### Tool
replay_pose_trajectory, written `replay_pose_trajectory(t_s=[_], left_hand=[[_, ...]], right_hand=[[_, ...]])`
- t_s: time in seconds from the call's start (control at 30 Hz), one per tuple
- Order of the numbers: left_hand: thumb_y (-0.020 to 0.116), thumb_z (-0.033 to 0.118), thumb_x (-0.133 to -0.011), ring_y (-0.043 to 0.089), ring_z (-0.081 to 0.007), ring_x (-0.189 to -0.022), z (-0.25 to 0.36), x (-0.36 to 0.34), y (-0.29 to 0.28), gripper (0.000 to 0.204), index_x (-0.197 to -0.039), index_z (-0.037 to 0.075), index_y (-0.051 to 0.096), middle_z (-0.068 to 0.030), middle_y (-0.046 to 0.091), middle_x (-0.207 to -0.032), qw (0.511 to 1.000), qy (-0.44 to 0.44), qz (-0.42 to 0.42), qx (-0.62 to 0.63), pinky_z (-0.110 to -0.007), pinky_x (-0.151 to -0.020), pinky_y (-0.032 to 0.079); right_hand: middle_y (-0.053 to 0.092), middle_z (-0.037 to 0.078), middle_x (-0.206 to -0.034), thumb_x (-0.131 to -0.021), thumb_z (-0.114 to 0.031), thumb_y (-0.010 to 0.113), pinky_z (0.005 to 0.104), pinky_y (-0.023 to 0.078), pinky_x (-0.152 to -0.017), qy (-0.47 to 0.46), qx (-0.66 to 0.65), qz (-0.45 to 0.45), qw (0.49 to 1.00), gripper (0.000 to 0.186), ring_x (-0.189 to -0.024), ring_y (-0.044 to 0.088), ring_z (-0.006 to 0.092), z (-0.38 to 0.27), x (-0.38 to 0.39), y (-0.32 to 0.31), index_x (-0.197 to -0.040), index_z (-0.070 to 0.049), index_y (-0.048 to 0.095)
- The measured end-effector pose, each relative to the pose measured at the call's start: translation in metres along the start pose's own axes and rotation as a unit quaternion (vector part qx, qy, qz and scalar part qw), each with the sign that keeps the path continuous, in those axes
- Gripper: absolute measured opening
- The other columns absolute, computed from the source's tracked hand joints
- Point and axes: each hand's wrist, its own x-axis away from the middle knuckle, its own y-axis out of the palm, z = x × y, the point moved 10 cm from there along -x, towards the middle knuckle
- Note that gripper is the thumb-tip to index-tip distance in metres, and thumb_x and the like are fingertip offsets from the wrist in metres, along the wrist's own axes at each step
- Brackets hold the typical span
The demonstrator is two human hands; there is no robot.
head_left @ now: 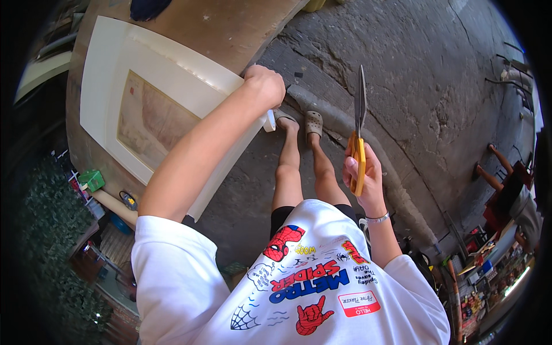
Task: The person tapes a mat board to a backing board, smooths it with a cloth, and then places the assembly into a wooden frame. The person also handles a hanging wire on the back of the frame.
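Scissors (360,118) tip-up in closed right hand (374,174), left hand (265,86) curled at white-bordered sheet (164,109) by right edge of table (230,34) — pinch hidden, impossible to tell — seemingly a steadying step, calling for a firm hold.

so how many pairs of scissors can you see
1: the yellow-handled scissors, held in the right hand with the blades pointing away from the body. Others could be hidden toward the dark, cluttered rim of the picture.
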Motion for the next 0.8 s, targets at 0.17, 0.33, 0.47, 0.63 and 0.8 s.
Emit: replay_pose_trajectory(t_s=[0.17,0.33,0.47,0.63,0.8], left_hand=[[0.069,0.038,-0.094,0.072,-0.0301,-0.113,-0.002,-0.011,0.005,0.043,-0.12,0.004,0.073,-0.015,0.075,-0.12,0.999,-0.01,-0.036,0.004,-0.043,-0.093,0.058],[0.082,0.031,-0.081,0.075,-0.0288,-0.107,-0.004,-0.02,0.003,0.041,-0.112,0.005,0.078,-0.0148,0.076,-0.117,0.993,0.024,-0.023,0.11,-0.04,-0.084,0.059],[0.089,0.035,-0.076,0.072,-0.0289,-0.096,-0.004,-0.003,-0.023,0.061,-0.122,0.001,0.068,-0.0159,0.074,-0.104,0.949,0.117,0.094,0.276,-0.04,-0.082,0.055],[0.083,0.02,-0.086,0.063,-0.0162,-0.084,-0.002,0.025,-0.038,0.057,-0.137,0.007,0.06,-0.0048,0.068,-0.089,0.821,0.288,0.082,0.487,-0.032,-0.077,0.05],[0.078,0.013,-0.09,0.063,-0.0115,-0.087,-0.011,0.049,-0.038,0.052,-0.14,0.009,0.062,-0.0018,0.069,-0.092,0.724,0.349,0.139,0.579,-0.028,-0.083,0.051]], right_hand=[[0.055,-0.003,-0.078,-0.101,-0.026,0.072,0.0204,0.041,-0.053,-0.001,-0.025,0.003,1.0,0.028,-0.059,0.053,0.0053,0.007,0.001,-0.001,-0.113,-0.007,0.056],[0.055,-0.003,-0.079,-0.101,-0.025,0.072,0.0206,0.041,-0.054,0.002,-0.034,-0.005,0.999,0.027,-0.06,0.052,0.0053,0.011,0.003,0.002,-0.112,-0.006,0.056],[0.057,-0.002,-0.084,-0.099,-0.021,0.074,0.0202,0.043,-0.056,0.04,-0.009,-0.048,0.998,0.027,-0.063,0.052,0.0042,0.024,0.012,-0.005,-0.111,-0.006,0.056],[0.055,-0.003,-0.09,-0.093,-0.023,0.08,0.0227,0.042,-0.066,0.081,0.145,-0.14,0.976,0.033,-0.074,0.05,0.0058,0.046,0.017,-0.009,-0.108,-0.005,0.057],[0.056,0.009,-0.087,-0.083,-0.042,0.084,0.0337,0.045,-0.07,0.073,0.31,-0.195,0.927,0.052,-0.078,0.052,0.0171,0.053,0.001,0.008,-0.104,-0.001,0.06]])
